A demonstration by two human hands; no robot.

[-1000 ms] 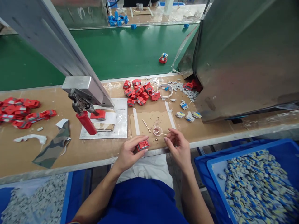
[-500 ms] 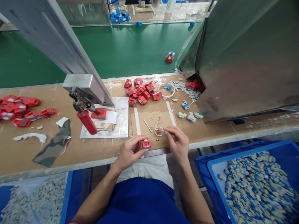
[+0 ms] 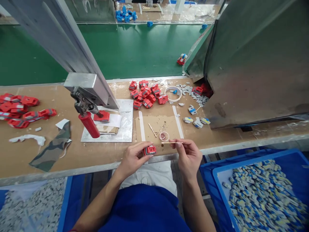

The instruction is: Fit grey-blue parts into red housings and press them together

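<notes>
My left hand (image 3: 135,154) grips a red toy car body (image 3: 150,150) by its left end, close to the table's front edge. Between the fingertips of my right hand (image 3: 189,156) is a thin wooden stick (image 3: 170,142), level and with its tip pointing left. That tip is just below a small round dish (image 3: 164,136) and apart from the car body. Another short stick (image 3: 152,130) lies on a stained cardboard sheet (image 3: 142,124) left of the dish.
Red car bodies (image 3: 147,95) are heaped behind the cardboard, near a tape roll (image 3: 180,94). A red-handled toggle clamp (image 3: 88,125) stands at left, over another red part. Bins of small parts (image 3: 265,193) flank me below the table. A green conveyor (image 3: 135,51) runs behind.
My right hand has drawn the stick out of the dish, moving slightly right and towards me. On the conveyor, a red-and-white piece has shifted right. My left hand keeps its hold.
</notes>
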